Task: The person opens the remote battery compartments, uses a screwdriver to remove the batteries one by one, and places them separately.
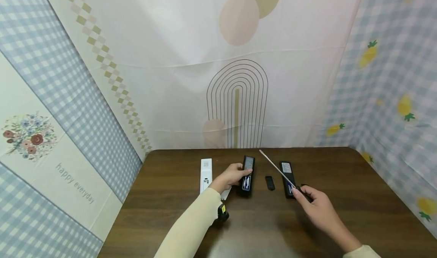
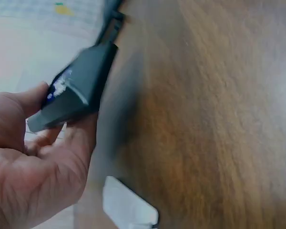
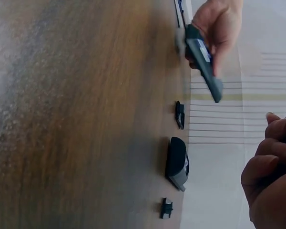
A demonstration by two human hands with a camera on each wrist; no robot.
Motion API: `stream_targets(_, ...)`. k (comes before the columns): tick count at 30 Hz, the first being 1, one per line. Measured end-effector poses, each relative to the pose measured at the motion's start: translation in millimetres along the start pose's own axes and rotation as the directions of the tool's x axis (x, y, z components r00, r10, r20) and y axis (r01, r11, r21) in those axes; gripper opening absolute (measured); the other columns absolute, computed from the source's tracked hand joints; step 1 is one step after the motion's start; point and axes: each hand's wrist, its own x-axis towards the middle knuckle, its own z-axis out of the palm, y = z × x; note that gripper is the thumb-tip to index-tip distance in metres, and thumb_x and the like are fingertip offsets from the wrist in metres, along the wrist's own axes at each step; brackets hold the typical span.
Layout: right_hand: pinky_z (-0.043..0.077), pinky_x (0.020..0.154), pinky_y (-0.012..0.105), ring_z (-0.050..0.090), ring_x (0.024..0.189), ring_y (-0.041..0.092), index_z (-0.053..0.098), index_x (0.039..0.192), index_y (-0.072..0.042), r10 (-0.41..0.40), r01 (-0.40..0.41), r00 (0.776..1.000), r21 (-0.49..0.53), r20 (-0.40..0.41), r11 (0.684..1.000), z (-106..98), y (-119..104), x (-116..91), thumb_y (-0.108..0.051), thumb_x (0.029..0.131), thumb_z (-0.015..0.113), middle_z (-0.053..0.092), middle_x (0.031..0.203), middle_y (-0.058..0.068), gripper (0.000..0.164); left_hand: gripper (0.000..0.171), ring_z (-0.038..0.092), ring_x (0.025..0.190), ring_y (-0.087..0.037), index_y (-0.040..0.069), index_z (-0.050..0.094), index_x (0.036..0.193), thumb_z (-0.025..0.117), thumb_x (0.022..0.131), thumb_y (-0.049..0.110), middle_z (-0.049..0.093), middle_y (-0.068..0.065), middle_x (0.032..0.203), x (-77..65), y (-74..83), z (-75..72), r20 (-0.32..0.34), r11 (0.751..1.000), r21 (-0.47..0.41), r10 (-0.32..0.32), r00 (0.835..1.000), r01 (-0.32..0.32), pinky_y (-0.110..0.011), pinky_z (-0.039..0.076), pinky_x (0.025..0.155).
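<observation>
My left hand (image 1: 233, 175) grips a black remote control (image 1: 248, 174), lifted off the tabletop in the left wrist view. Its battery compartment is uncovered, with batteries (image 1: 246, 183) lying inside. A long-shafted screwdriver (image 1: 274, 164) is held in my right hand (image 1: 317, 208), its tip pointing up and to the left. Beneath its shaft lies a second black remote (image 1: 287, 174), batteries showing in its uncovered compartment. Between the two remotes is a black battery cover (image 1: 270, 183). Most of the screwdriver's handle is hidden by my right fingers.
A white remote (image 1: 206, 169) lies at the left, its compartment uncovered. Near my left wrist is a white cover (image 2: 126, 205). Another small black piece (image 3: 166, 208) sits beside the second black remote. The brown table (image 1: 164, 197) ends at a printed cloth wall (image 1: 177, 98).
</observation>
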Motion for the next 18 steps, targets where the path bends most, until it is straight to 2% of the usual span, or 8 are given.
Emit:
stream_targets(2, 0.036, 0.051, 0.027, 0.037, 0.054, 0.004, 0.07, 0.094, -0.015, 0.013, -0.013, 1.0, -0.017, 0.027, 1.0, 0, -3, -2, -0.04, 0.108, 0.063, 0.043, 0.065, -0.006, 0.029, 0.033, 0.075, 0.091, -0.021, -0.002, 0.061, 0.125, 0.063, 0.109, 0.028, 0.073, -0.015, 0.109, -4.9, 3.5, -3.0, 0.061, 0.993, -0.121, 0.011, 0.998, -0.004, -0.039, 0.065, 0.081)
stream_targets(4, 0.036, 0.05, 0.027, 0.036, 0.053, 0.004, 0.071, 0.097, -0.017, 0.018, -0.016, 0.999, -0.029, 0.048, 0.999, -1, -7, -4, -0.042, 0.108, 0.063, 0.044, 0.065, -0.006, 0.029, 0.029, 0.074, 0.09, -0.017, 0.001, 0.056, 0.125, 0.06, 0.111, 0.026, 0.071, -0.01, 0.108, -11.0, 7.9, -6.0, 0.094, 0.987, -0.162, 0.026, 0.995, -0.01, -0.035, 0.064, 0.08)
stream_targets(6, 0.037, 0.051, 0.026, 0.036, 0.052, 0.004, 0.072, 0.098, -0.018, 0.008, -0.006, 0.998, -0.047, 0.06, 0.999, 0, -10, -6, -0.042, 0.108, 0.063, 0.045, 0.064, -0.006, 0.028, 0.028, 0.076, 0.098, -0.021, 0.002, 0.051, 0.131, 0.056, 0.112, 0.023, 0.071, -0.015, 0.118, -19.0, 12.4, -8.9, 0.126, 0.982, -0.19, 0.033, 0.991, -0.009, -0.039, 0.064, 0.087)
stream_targets(9, 0.036, 0.051, 0.024, 0.037, 0.051, 0.002, 0.071, 0.095, -0.02, -0.028, 0.034, 0.998, -0.083, 0.064, 0.996, 2, -12, -10, -0.041, 0.108, 0.064, 0.045, 0.063, -0.009, 0.025, 0.031, 0.076, 0.11, -0.027, 0.003, 0.045, 0.136, 0.058, 0.111, 0.014, 0.07, -0.023, 0.127, -27.0, 15.7, -11.6, 0.14, 0.971, -0.238, 0.062, 0.988, -0.027, -0.044, 0.063, 0.096)
stream_targets(13, 0.034, 0.051, 0.022, 0.036, 0.051, 0.0, 0.07, 0.091, -0.023, -0.088, 0.095, 0.994, -0.129, 0.058, 0.987, 6, -13, -13, -0.038, 0.106, 0.067, 0.041, 0.059, -0.014, 0.022, 0.037, 0.073, 0.12, -0.032, 0.005, 0.042, 0.14, 0.06, 0.107, 0.004, 0.07, -0.029, 0.132, -31.8, 14.1, -13.6, 0.114, 0.949, -0.309, 0.108, 0.988, -0.068, -0.049, 0.061, 0.103)
stream_targets(16, 0.034, 0.052, 0.022, 0.036, 0.051, -0.002, 0.072, 0.092, -0.025, -0.143, 0.151, 0.988, -0.185, 0.056, 0.971, 9, -15, -15, -0.036, 0.104, 0.07, 0.04, 0.057, -0.018, 0.017, 0.035, 0.074, 0.12, -0.033, 0.006, 0.042, 0.139, 0.059, 0.108, 0.005, 0.071, -0.028, 0.131, -34.4, 11.2, -16.6, 0.069, 0.94, -0.328, 0.124, 0.99, -0.095, -0.049, 0.061, 0.103)
stream_targets(18, 0.036, 0.055, 0.022, 0.038, 0.054, -0.003, 0.076, 0.095, -0.026, -0.176, 0.185, 0.983, -0.241, 0.059, 0.953, 10, -17, -17, -0.036, 0.102, 0.073, 0.045, 0.058, -0.02, 0.013, 0.033, 0.076, 0.117, -0.032, 0.007, 0.043, 0.137, 0.059, 0.108, 0.006, 0.072, -0.028, 0.129, -36.5, 9.5, -19.2, 0.042, 0.937, -0.332, 0.126, 0.991, -0.105, -0.05, 0.061, 0.102)
